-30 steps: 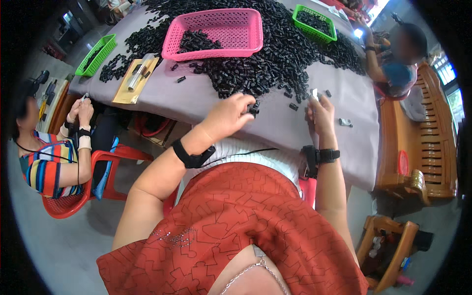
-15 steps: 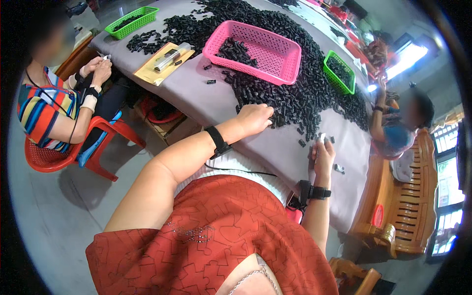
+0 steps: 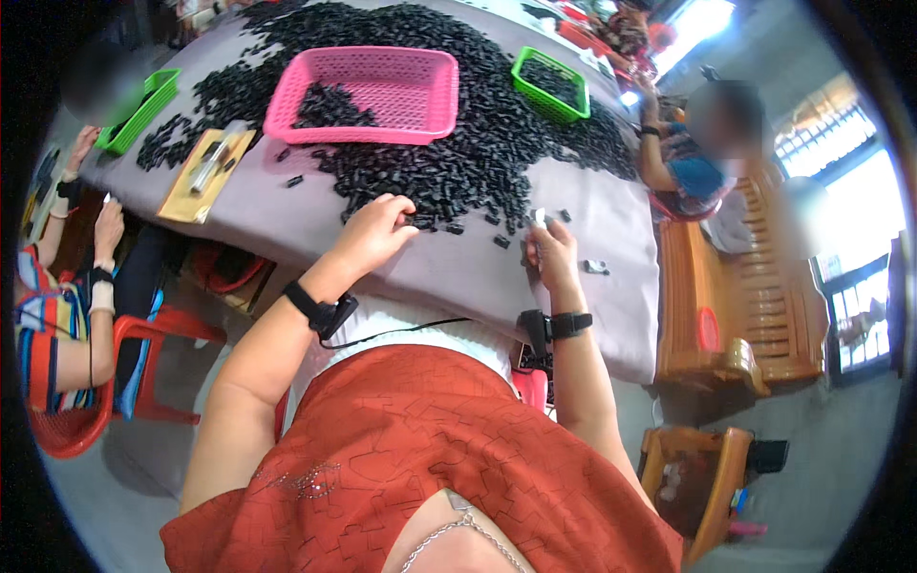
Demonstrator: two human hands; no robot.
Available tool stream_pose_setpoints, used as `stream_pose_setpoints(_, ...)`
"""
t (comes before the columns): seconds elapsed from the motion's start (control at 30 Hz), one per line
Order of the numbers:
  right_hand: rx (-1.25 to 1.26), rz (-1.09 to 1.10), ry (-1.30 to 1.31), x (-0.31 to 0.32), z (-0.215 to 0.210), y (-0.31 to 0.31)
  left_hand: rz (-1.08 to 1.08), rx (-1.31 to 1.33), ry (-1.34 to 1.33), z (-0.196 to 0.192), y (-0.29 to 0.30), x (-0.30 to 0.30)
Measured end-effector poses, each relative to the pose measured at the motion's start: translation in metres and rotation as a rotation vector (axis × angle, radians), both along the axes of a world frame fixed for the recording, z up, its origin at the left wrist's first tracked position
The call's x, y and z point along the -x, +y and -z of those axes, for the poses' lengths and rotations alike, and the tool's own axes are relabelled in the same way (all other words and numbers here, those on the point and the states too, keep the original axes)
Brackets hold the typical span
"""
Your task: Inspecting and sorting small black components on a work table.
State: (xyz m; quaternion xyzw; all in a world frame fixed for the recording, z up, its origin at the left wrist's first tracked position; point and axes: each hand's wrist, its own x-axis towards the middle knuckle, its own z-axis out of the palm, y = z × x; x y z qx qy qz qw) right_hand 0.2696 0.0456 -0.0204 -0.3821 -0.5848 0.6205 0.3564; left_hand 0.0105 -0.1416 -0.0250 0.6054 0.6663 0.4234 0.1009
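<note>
Basket, pink, holds black plastic pieces.

I am working over a counter covered in a matt, smooth grey cloth. The small black pieces heaped on it are looking like hard plastic with a dull sheen. The pink basket and the green basket are showing glossy plastic mesh. My red top is looking like crinkled, textured cloth. The bench beside me is gleaming as varnished wood.
</note>
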Motion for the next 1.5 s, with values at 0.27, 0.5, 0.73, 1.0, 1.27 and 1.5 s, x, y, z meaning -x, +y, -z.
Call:
stream_pose_setpoints(0.27,-0.113,0.295,0.054,-0.025,-0.006,0.068,0.341,-0.016,0.061,-0.002,0.017,-0.045)
stream_pose_setpoints(0.5,0.052,0.237,-0.133,-0.028,-0.005,0.090,0.246,0.020,0.111,0.001,0.045,-0.039)
stream_pose_setpoints(0.73,0.145,0.054,-0.110,0.001,-0.006,0.056,0.146,-0.029,0.044,0.006,0.050,-0.026)
stream_pose_setpoints(1.0,0.088,-0.149,-0.045,0.063,-0.005,0.011,0.180,-0.039,0.044,0.004,0.042,-0.028)
stream_pose_setpoints(1.27,-0.118,-0.209,-0.084,0.031,-0.047,-0.008,-0.070,-0.048,-0.232,-0.021,-0.028,0.014)
stream_pose_setpoints(1.5,0.131,-0.228,-0.277,0.013,-0.030,-0.019,-0.205,0.211,0.041,-0.018,-0.047,0.031)
